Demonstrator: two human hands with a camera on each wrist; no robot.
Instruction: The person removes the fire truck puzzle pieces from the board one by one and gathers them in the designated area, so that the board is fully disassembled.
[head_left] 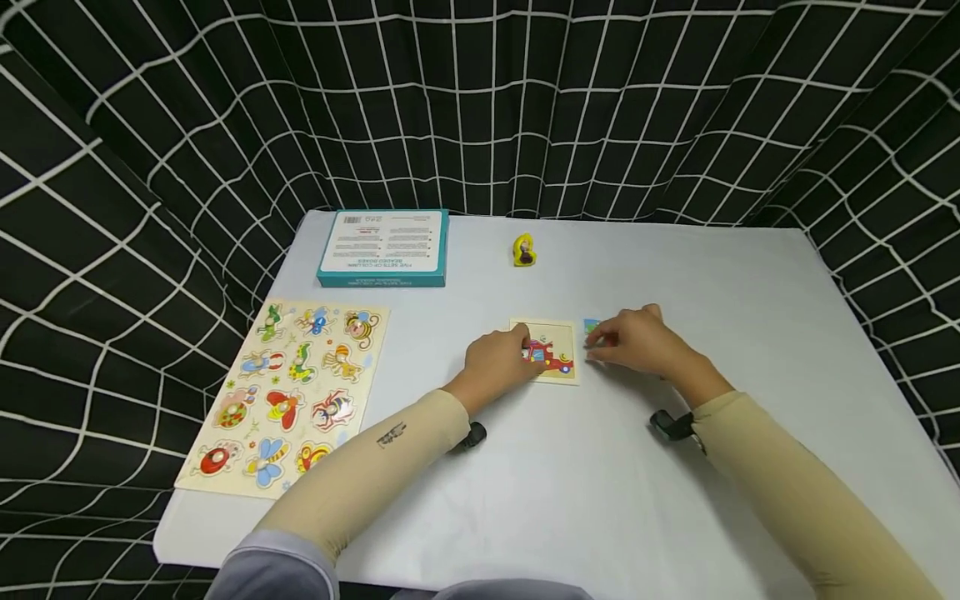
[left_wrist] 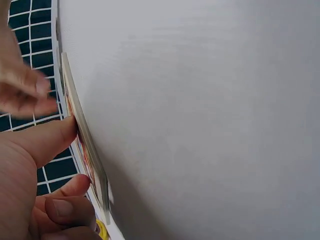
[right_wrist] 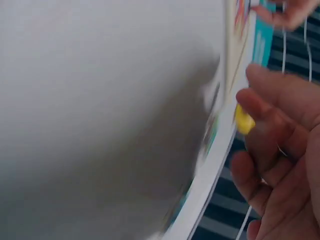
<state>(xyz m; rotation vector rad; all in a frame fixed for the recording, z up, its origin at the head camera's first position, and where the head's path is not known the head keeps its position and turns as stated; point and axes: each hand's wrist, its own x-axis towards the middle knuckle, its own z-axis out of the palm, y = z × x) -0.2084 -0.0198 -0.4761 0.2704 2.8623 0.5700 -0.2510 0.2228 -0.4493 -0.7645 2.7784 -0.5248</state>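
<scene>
A small square wooden puzzle board (head_left: 558,333) with a picture of a red vehicle lies flat on the table. My left hand (head_left: 495,362) is at its left side, and the thumb and a fingertip touch its face in the left wrist view. Just right of the board, a blue-green flat piece (head_left: 590,326) shows partly from behind my right hand (head_left: 637,340). A bit of red shows by the right fingertips; what it belongs to is hidden. In the right wrist view the right fingers (right_wrist: 280,95) are loosely bent, with nothing visible between them.
To the left lies a larger wooden peg puzzle (head_left: 258,387) with several insect pieces. Behind it is a teal and white box (head_left: 384,248). A small yellow piece with a figure (head_left: 524,249) rests near the back edge. Gridded black cloth (head_left: 480,108) hangs around the table.
</scene>
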